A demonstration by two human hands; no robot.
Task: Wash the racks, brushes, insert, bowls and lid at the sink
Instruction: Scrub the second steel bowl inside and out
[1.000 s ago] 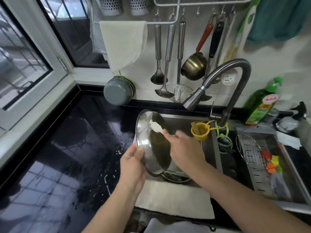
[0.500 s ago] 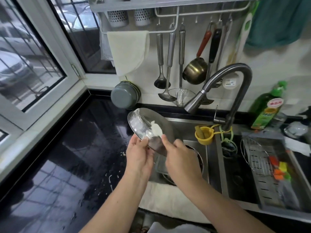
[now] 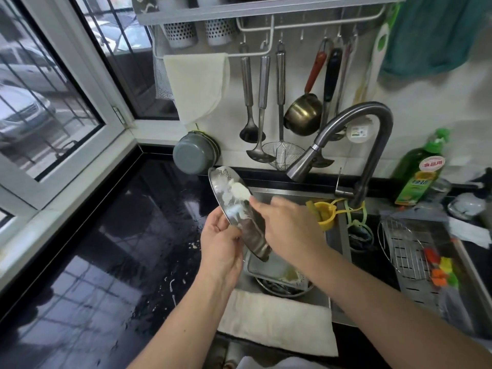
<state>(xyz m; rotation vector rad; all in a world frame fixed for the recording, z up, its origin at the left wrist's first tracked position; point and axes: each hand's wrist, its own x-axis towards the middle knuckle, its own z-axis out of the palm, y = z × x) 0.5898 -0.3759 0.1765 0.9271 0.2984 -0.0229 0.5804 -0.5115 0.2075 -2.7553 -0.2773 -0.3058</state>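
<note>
left hand (image 3: 219,241) grips soapy lid (image 3: 239,211)

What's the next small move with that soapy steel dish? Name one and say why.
Probably keep scrubbing, sweeping the white cloth down toward the lower rim. The left hand holds the steel dish tilted over the sink; suds cover only its upper part, and the faucet isn't running.

Gleaming wet — black countertop (image 3: 111,262), flecked with white suds near the sink (image 3: 292,194); carrying a white cloth (image 3: 277,320) at its front edge — grey pot (image 3: 193,153) leaning at the back
</note>
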